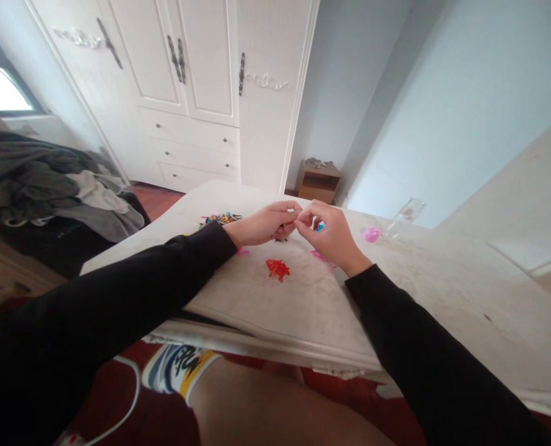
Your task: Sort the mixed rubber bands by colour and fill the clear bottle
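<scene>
just beyond the red bands (pixel 278 270), the left hand (pixel 272 222), nearer them, meets the right hand (pixel 332 232), both curled; whether either grips anything, i cannot tell.

Big white wardrobe (pixel 210 62) takes up most of the far side, with dark handles (pixel 241 74), curly trim and little drawers (pixel 194 145) low in the middle. Walls (pixel 442 111) are a pale blue-grey, and the floor (pixel 157 199) is a dark reddish color. There's a small wooden nightstand (pixel 319 183) just right of the wardrobe. Far left, a bright window (pixel 1 90) lets in daylight. Nearer, a whitish table (pixel 424 291), kinda smudgy, stretches off right.
</scene>
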